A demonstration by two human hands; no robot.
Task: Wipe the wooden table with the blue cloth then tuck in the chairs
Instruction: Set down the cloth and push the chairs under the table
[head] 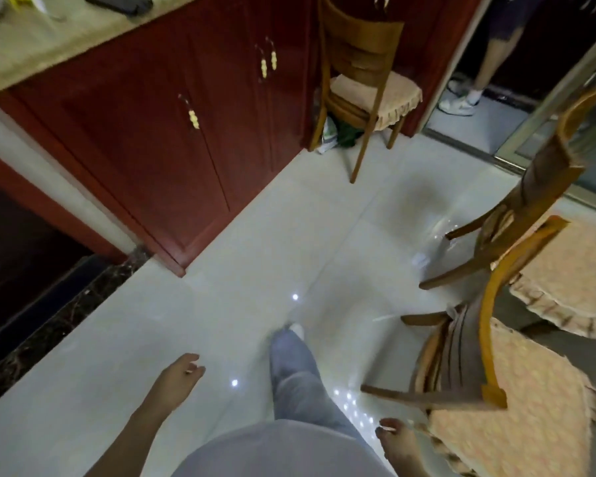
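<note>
Looking down through the head view, your right hand [398, 438], fingers slack and empty, hangs just beside the nearest chair [479, 366], which lies to its right. Your left hand [179, 373], equally loose and empty, is well apart from it. Table and blue cloth are out of sight.

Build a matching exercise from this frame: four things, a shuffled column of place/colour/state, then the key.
Things:
1. far chair
2. left hand
3. cabinet doors
4. nearest chair

Descriptions:
A. dark red, with pale gold handles
B. bottom right, next to the right hand
C. empty, fingers relaxed, lower left
D. top centre, farthest away

Pairs: 1-D, 2-C, 3-A, 4-B
</note>
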